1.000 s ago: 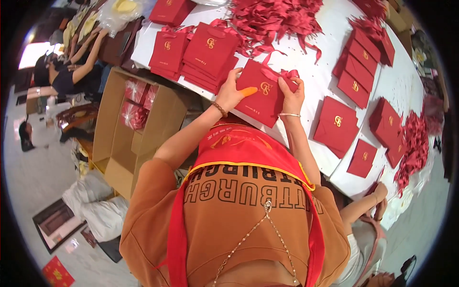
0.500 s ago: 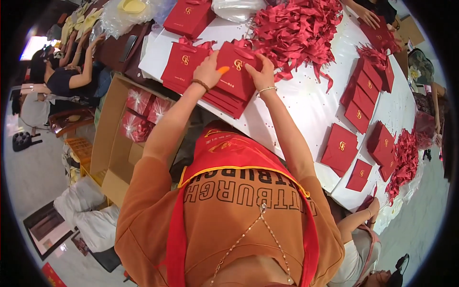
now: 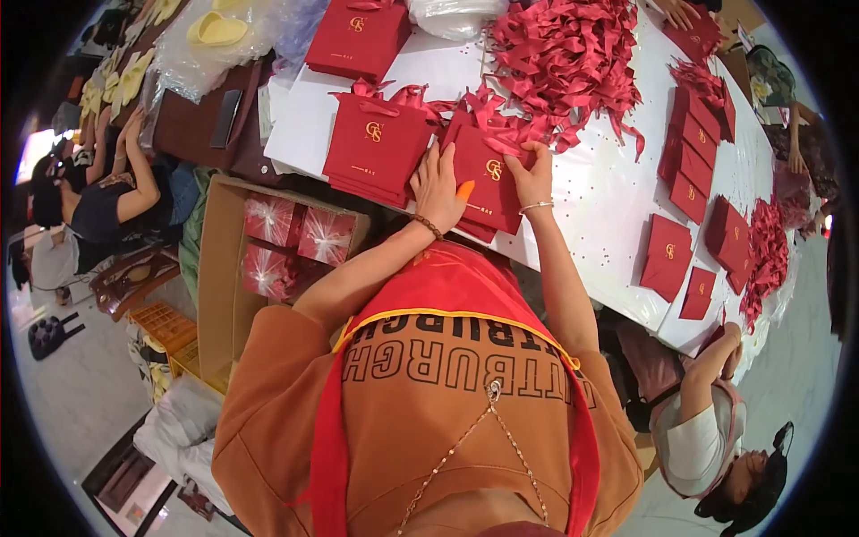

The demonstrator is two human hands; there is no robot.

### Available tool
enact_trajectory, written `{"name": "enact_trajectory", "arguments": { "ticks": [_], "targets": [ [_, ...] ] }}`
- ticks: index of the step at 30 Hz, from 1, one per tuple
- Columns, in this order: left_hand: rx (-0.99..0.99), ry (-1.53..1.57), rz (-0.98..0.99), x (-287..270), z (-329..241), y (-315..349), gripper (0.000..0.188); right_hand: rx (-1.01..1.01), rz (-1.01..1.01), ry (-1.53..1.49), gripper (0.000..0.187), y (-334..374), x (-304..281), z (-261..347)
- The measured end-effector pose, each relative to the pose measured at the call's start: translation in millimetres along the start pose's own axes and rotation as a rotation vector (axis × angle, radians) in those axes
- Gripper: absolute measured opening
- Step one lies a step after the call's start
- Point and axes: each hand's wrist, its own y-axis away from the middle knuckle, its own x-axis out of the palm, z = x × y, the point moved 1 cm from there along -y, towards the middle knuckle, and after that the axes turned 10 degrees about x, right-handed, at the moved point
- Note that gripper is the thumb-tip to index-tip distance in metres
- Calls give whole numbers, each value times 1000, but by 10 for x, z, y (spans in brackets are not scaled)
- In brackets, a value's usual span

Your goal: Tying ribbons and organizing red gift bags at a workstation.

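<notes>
A red paper gift bag (image 3: pixel 490 199) with a gold emblem lies on top of a stack at the near table edge. My left hand (image 3: pixel 437 191) rests along its left edge with fingers stretched out. An orange cover (image 3: pixel 465 190) sits on that thumb. At the bag's upper right corner, my right hand (image 3: pixel 534 176) pinches the edge beside the red ribbon, its thumb on the front. How far its fingers reach behind the bag is hidden. Left of my hands lies another stack of red gift bags (image 3: pixel 376 143), with ribbon handles spilling over the top.
A heap of red ribbons (image 3: pixel 564 72) covers the table's far middle. More red bags (image 3: pixel 355 40) lie at the far left, others (image 3: pixel 689 152) on the right. An open carton (image 3: pixel 219 268) with wrapped red packages stands below the left edge. Co-workers' hands (image 3: pixel 729 345) show at the right.
The view has shifted, so table things appear displaced. Both hands stay at the same stack. My left hand has slid down the bag's left edge; my right hand now pinches its upper right corner.
</notes>
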Motion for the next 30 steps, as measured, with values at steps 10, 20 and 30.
{"name": "enact_trajectory", "arguments": {
  "ticks": [10, 20, 30],
  "targets": [
    [-236, 396, 227, 28, 322, -211, 83, -19, -105, -120, 34, 199, 24, -44],
    [-235, 659, 362, -20, 295, -377, 86, 234, -114, -591, 27, 450, -213, -99],
    [-105, 769, 102, -1048, 409, -381, 74, -214, 200, -208, 33, 545, -239, 1441]
  ]
}}
